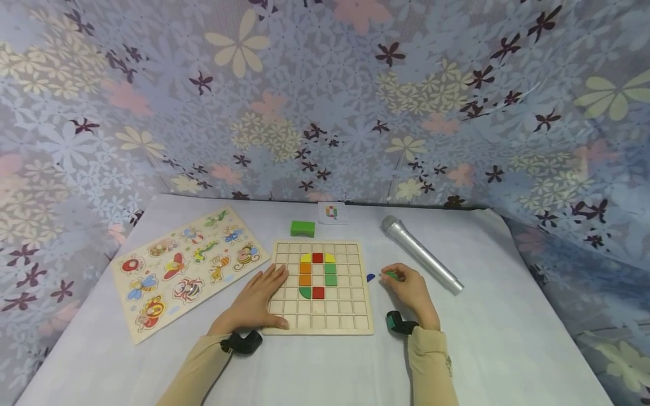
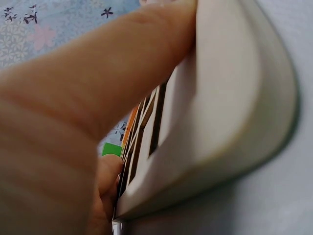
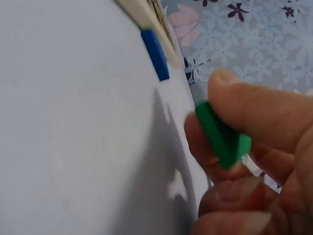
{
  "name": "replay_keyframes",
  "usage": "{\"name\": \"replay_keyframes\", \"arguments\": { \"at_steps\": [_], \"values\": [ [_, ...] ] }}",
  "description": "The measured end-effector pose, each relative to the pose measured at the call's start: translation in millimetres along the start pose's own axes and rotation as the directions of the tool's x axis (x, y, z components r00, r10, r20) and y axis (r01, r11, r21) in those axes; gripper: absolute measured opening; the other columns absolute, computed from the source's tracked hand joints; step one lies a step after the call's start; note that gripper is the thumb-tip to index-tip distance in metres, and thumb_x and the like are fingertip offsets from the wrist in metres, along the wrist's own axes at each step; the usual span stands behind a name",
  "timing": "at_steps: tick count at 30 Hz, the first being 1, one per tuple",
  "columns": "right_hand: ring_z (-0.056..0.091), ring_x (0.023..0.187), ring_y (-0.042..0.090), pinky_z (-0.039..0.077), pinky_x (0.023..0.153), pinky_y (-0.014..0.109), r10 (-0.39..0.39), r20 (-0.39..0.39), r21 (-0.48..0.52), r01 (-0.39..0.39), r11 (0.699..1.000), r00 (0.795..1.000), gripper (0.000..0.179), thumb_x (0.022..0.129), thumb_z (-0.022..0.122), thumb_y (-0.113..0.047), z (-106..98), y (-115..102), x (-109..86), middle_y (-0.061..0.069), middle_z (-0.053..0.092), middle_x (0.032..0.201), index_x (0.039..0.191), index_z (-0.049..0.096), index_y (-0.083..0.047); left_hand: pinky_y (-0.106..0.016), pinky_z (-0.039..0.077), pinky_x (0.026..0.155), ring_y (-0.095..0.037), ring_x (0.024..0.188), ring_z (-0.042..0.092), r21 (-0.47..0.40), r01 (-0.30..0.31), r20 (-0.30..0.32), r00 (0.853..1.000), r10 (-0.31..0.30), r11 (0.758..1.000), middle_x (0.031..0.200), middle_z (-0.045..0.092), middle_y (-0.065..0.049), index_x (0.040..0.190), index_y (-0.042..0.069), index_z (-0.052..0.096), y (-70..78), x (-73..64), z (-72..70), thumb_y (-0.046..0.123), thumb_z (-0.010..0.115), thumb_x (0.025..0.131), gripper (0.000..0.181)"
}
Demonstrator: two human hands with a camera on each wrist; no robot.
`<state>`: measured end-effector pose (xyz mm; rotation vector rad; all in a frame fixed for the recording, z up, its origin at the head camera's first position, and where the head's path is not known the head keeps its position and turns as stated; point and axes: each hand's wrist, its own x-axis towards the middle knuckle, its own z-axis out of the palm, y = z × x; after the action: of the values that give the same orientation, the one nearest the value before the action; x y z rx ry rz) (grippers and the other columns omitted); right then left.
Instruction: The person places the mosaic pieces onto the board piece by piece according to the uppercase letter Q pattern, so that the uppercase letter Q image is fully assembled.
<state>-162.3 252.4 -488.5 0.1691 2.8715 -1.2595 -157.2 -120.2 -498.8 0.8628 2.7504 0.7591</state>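
My right hand (image 1: 411, 290) pinches a small green wooden piece (image 3: 217, 134) between thumb and fingers, just right of the grid board. On the cloth between that hand and the board lies a small blue piece (image 1: 370, 277). The square wooden grid board (image 1: 345, 322) carries a ring of coloured pieces: red squares (image 1: 317, 292), orange squares (image 1: 305, 268), green squares, yellow pieces at the top corners and a rounded green piece (image 1: 304, 292) at lower left. My left hand (image 1: 259, 299) rests with straight fingers across the board's left edge, thumb (image 2: 142, 44) along its near corner.
A wooden insect puzzle (image 1: 178, 300) lies tilted at the left. Behind the board are a green block (image 1: 302, 229) and a small picture card (image 1: 341, 220) showing a coloured ring. A silver microphone (image 1: 424, 254) lies at the right. A floral cloth (image 1: 325, 113) hangs behind the table.
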Motion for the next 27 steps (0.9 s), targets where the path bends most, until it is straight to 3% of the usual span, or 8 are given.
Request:
{"name": "replay_keyframes", "arguments": {
  "at_steps": [3, 6, 13, 19, 27],
  "values": [
    [0.060, 0.074, 0.014, 0.047, 0.064, 0.024, 0.033, -0.004, 0.072, -0.033, 0.997, 0.999, 0.021, 0.088, 0.071, -0.021, 0.6, -3.6, 0.6, 0.007, 0.069, 0.086, 0.100, 0.068, -0.004, -0.053, 0.010, 0.123, -0.035, 0.151, 0.011, 0.008, -0.001, -0.001, 1.000, 0.001, 1.000, 0.162, 0.020, -0.012, 0.153, 0.005, 0.026, 0.0, 0.1, -0.2, 0.059, 0.078, 0.067, 0.114],
    [0.053, 0.060, 0.008, 0.042, 0.053, 0.020, 0.074, 0.013, 0.167, -0.075, 0.983, 0.997, 0.022, 0.086, 0.073, -0.019, 3.2, -9.8, 0.6, -0.001, 0.066, 0.073, 0.097, 0.067, -0.001, -0.053, 0.009, 0.123, -0.035, 0.151, 0.010, 0.011, 0.000, 0.000, 1.000, 0.000, 1.000, 0.162, 0.019, -0.012, 0.153, 0.004, 0.026, 0.2, 0.1, -0.5, 0.059, 0.078, 0.067, 0.114],
    [0.062, 0.056, 0.006, 0.055, 0.056, 0.018, 0.089, 0.139, 0.400, -0.138, 0.906, 0.986, 0.025, 0.094, 0.062, -0.008, 19.8, -30.6, -0.5, 0.005, 0.069, 0.076, 0.109, 0.063, 0.011, -0.053, 0.010, 0.123, -0.035, 0.151, 0.011, 0.002, 0.004, 0.001, 1.000, -0.004, 1.000, 0.162, 0.020, -0.013, 0.152, 0.004, 0.027, 0.3, 0.2, 0.4, 0.057, 0.079, 0.066, 0.114],
    [0.064, 0.057, 0.008, 0.057, 0.058, 0.020, 0.044, 0.208, 0.396, -0.125, 0.910, 0.977, 0.020, 0.092, 0.063, -0.006, 38.9, -49.7, -6.2, 0.010, 0.068, 0.080, 0.105, 0.066, 0.009, -0.053, 0.009, 0.123, -0.035, 0.151, 0.010, 0.003, 0.002, 0.001, 1.000, -0.002, 1.000, 0.162, 0.020, -0.012, 0.153, 0.004, 0.026, -0.3, 0.8, 0.7, 0.058, 0.079, 0.066, 0.115],
    [0.061, 0.057, 0.010, 0.056, 0.055, 0.024, -0.106, 0.264, 0.279, 0.029, 0.960, 0.959, 0.014, 0.089, 0.066, -0.004, 62.2, -68.8, -14.3, 0.012, 0.068, 0.081, 0.101, 0.067, 0.004, -0.053, 0.009, 0.123, -0.034, 0.151, 0.010, 0.012, 0.004, 0.001, 1.000, -0.004, 1.000, 0.162, 0.019, -0.011, 0.153, 0.005, 0.026, -1.9, 0.8, 1.7, 0.060, 0.078, 0.066, 0.115]
  ]
}}
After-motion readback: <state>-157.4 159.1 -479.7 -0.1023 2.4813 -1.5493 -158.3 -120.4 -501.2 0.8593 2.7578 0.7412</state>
